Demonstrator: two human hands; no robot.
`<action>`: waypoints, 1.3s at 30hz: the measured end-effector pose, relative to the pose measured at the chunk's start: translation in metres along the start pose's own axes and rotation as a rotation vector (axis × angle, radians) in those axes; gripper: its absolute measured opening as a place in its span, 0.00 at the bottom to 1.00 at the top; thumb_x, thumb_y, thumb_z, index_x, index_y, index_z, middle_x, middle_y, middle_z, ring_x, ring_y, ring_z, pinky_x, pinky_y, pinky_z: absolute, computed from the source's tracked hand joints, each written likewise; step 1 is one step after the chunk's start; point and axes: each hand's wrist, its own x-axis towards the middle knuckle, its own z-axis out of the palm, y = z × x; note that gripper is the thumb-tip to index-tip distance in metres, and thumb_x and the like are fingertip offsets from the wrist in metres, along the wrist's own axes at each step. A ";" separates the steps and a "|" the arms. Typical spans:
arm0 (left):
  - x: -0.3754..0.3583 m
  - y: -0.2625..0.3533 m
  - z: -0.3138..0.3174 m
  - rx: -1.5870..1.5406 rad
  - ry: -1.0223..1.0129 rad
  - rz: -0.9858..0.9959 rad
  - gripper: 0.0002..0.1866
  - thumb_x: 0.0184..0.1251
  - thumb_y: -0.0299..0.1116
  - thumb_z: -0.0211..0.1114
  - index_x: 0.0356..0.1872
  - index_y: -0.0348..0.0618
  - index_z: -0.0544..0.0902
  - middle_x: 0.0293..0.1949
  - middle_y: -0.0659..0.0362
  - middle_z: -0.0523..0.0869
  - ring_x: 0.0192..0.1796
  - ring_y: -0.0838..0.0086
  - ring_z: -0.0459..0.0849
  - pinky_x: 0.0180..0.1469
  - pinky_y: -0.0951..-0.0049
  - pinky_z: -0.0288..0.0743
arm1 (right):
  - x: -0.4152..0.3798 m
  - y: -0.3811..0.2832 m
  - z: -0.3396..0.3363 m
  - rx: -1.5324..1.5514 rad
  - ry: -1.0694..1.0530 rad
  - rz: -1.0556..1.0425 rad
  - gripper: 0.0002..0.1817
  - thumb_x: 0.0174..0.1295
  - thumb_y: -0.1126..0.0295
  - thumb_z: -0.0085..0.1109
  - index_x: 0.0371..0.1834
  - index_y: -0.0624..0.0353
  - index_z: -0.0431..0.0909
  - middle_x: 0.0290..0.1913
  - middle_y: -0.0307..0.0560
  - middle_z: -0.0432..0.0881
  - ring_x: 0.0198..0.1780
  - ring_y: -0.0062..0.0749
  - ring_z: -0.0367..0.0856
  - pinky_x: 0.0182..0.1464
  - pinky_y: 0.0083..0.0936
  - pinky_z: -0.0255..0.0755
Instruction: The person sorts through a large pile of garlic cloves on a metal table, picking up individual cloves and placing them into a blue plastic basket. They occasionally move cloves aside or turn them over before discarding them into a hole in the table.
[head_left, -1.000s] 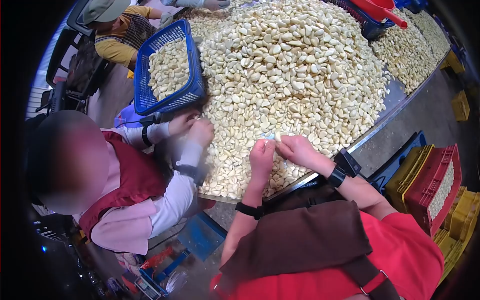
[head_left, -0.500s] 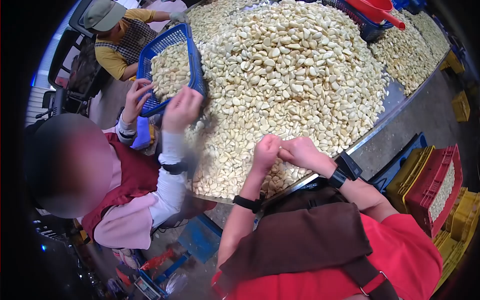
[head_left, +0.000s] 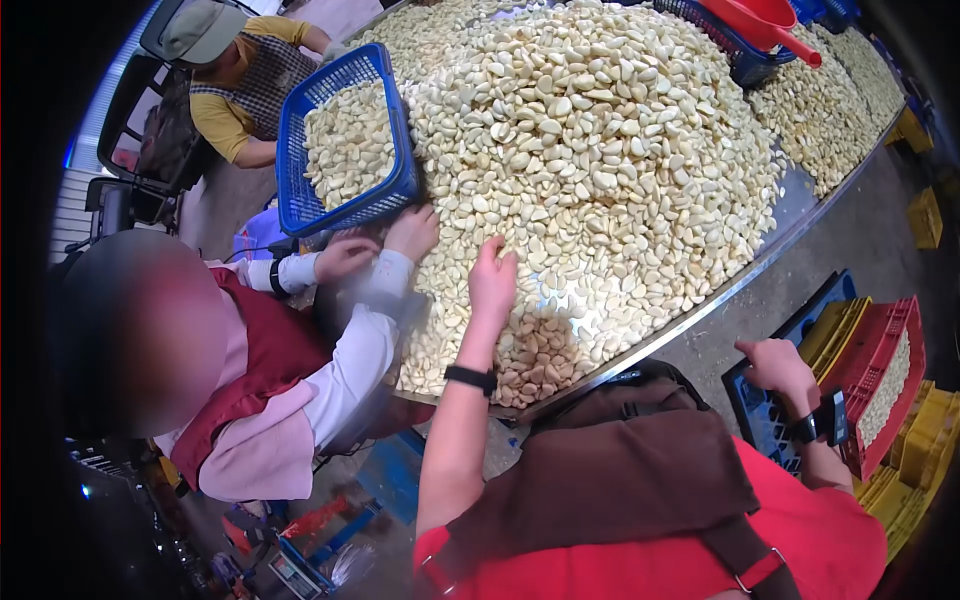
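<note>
Your left hand (head_left: 493,285) is the near one to the pale cloves (head_left: 590,150). It sits over the near left part of the heap, and its fingers point far, up the slope. The big hump of cloves lies far and a bit right of it. The fingers are partly bent, with a small gap by the thumb. I cannot tell if a clove is pinched there.

Your right hand (head_left: 780,368) is off the table (head_left: 790,205), out past its right edge, so the cloves lie to its left and far. It is near the blue crate (head_left: 760,425) and the red crate (head_left: 878,358). One finger sticks out to the left. I cannot tell if this hand holds anything.

The cloves have no one long way to lie; they point every which way. Just right of your left hand, a shiny bit of table shows between them. By the near edge, right of your left arm, there are browner cloves (head_left: 540,362). To the left, another person's hand (head_left: 412,233) is at the cloves, just near of the blue basket (head_left: 408,165).
</note>
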 end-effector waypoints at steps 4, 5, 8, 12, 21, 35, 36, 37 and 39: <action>0.032 -0.029 0.000 0.436 0.071 0.041 0.34 0.56 0.40 0.63 0.66 0.47 0.65 0.40 0.44 0.85 0.43 0.51 0.83 0.46 0.59 0.75 | 0.021 -0.032 -0.029 -0.046 -0.104 -0.111 0.11 0.55 0.60 0.57 0.32 0.54 0.83 0.26 0.54 0.81 0.33 0.50 0.81 0.38 0.41 0.75; 0.026 -0.031 -0.016 0.363 0.047 -0.084 0.33 0.54 0.40 0.65 0.63 0.40 0.69 0.44 0.42 0.84 0.47 0.51 0.82 0.50 0.59 0.74 | 0.030 -0.040 -0.032 -0.038 0.008 -0.162 0.11 0.56 0.60 0.57 0.31 0.54 0.83 0.25 0.53 0.81 0.32 0.50 0.81 0.36 0.42 0.74; 0.023 -0.106 -0.047 0.470 0.331 -0.141 0.30 0.60 0.38 0.61 0.64 0.42 0.66 0.41 0.43 0.85 0.41 0.53 0.85 0.42 0.59 0.77 | 0.058 -0.068 -0.048 0.204 0.347 -0.284 0.10 0.60 0.61 0.54 0.36 0.53 0.81 0.25 0.51 0.81 0.30 0.48 0.81 0.32 0.40 0.73; -0.030 -0.013 -0.022 0.365 0.175 0.012 0.28 0.61 0.39 0.61 0.63 0.44 0.67 0.43 0.42 0.84 0.44 0.54 0.84 0.46 0.57 0.77 | 0.128 -0.133 -0.058 0.320 0.523 -0.367 0.17 0.61 0.67 0.53 0.55 0.51 0.73 0.29 0.50 0.81 0.30 0.45 0.81 0.33 0.38 0.74; -0.052 -0.062 -0.065 0.772 -0.091 -0.268 0.23 0.56 0.38 0.63 0.53 0.42 0.74 0.37 0.49 0.86 0.41 0.56 0.85 0.43 0.58 0.77 | 0.186 -0.243 -0.059 -0.012 0.260 -0.672 0.02 0.52 0.75 0.52 0.29 0.60 0.73 0.24 0.48 0.80 0.28 0.39 0.83 0.27 0.32 0.74; 0.074 -0.028 -0.031 0.380 0.226 0.015 0.22 0.57 0.39 0.60 0.54 0.49 0.78 0.42 0.48 0.85 0.46 0.53 0.83 0.47 0.59 0.75 | 0.203 -0.228 -0.032 0.126 0.165 -0.483 0.11 0.54 0.64 0.50 0.30 0.57 0.80 0.27 0.52 0.82 0.32 0.48 0.82 0.36 0.40 0.75; 0.063 -0.039 -0.028 0.463 0.181 0.014 0.20 0.57 0.38 0.61 0.52 0.48 0.79 0.40 0.48 0.85 0.45 0.54 0.83 0.46 0.59 0.76 | 0.194 -0.219 -0.030 0.126 0.152 -0.479 0.12 0.55 0.62 0.50 0.29 0.57 0.81 0.27 0.50 0.82 0.30 0.44 0.82 0.36 0.39 0.75; 0.047 -0.053 -0.027 0.550 0.129 0.009 0.19 0.57 0.38 0.61 0.50 0.47 0.80 0.39 0.48 0.86 0.44 0.55 0.84 0.45 0.60 0.76 | 0.184 -0.208 -0.042 0.352 0.051 -0.464 0.13 0.55 0.60 0.51 0.28 0.57 0.80 0.26 0.50 0.82 0.29 0.43 0.81 0.35 0.38 0.75; 0.011 -0.074 -0.033 0.753 -0.096 -0.084 0.16 0.58 0.40 0.62 0.45 0.45 0.82 0.35 0.50 0.86 0.40 0.57 0.84 0.42 0.61 0.76 | 0.176 -0.188 -0.032 0.790 0.035 -0.359 0.13 0.53 0.59 0.56 0.25 0.59 0.79 0.24 0.46 0.80 0.26 0.33 0.79 0.33 0.31 0.73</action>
